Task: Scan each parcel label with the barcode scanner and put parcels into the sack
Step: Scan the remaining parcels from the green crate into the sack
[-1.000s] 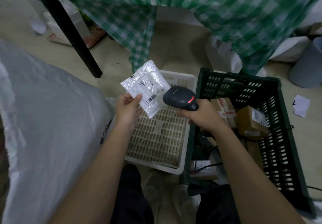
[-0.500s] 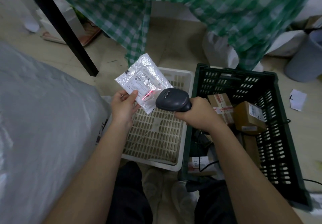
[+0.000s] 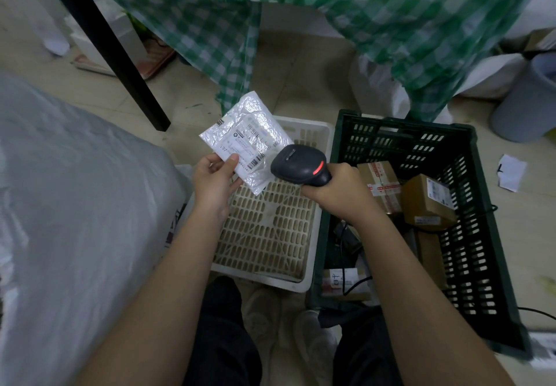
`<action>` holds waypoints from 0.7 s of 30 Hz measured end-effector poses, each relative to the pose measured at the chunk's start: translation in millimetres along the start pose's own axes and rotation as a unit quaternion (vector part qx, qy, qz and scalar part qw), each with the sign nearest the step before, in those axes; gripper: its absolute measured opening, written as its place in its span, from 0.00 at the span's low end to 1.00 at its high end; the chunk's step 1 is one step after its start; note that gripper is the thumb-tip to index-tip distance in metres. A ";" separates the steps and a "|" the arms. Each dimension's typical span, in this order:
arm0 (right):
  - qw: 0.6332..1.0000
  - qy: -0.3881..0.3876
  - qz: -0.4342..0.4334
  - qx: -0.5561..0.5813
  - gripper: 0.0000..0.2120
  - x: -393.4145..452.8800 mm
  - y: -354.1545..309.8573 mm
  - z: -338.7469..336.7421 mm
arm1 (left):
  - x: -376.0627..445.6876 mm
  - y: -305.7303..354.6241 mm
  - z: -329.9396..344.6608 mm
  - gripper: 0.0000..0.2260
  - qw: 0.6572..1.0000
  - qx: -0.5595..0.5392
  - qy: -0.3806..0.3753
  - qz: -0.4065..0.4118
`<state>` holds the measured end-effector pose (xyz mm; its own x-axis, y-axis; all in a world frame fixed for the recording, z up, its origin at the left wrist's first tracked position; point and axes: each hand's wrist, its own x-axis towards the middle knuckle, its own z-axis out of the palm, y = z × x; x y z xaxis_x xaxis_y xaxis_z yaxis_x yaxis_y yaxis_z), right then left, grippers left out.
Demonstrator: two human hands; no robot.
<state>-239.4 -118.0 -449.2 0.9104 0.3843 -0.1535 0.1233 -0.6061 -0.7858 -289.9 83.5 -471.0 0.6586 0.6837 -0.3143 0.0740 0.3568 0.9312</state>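
A pale tiled floor [image 3: 304, 64] carries a white slotted basket [image 3: 313, 133] with a dark green crate [image 3: 481, 235] touching its right side, a large white sack [image 3: 75, 205] at left, a grey bin [image 3: 523, 103], a paper scrap [image 3: 511, 172] and a black table leg [image 3: 120, 64]

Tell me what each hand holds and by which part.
The left hand pinches the white bubble-wrap parcel at its lower left edge, thumb on the label. The right hand grips the black barcode scanner by its handle.
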 end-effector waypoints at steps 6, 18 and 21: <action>0.969 0.149 0.048 0.192 0.10 -6.6 2.3 14.8 | -27.8 8.8 10.4 0.05 1.000 -0.006 -0.011 0.024; 0.927 0.198 -0.053 0.315 0.06 -80.9 -78.8 -3.0 | -147.2 99.6 -32.1 0.05 0.982 -0.008 -0.026 0.186; 0.912 0.217 -0.082 0.338 0.07 -93.9 -118.3 -1.1 | -181.5 134.8 -60.9 0.05 0.968 0.007 0.005 0.250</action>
<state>-339.1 -83.2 -341.1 0.9902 0.0299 0.1367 0.1348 0.0583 -0.9892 -445.1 46.3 -299.6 0.6073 0.7751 0.1745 -0.2413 -0.0294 0.9700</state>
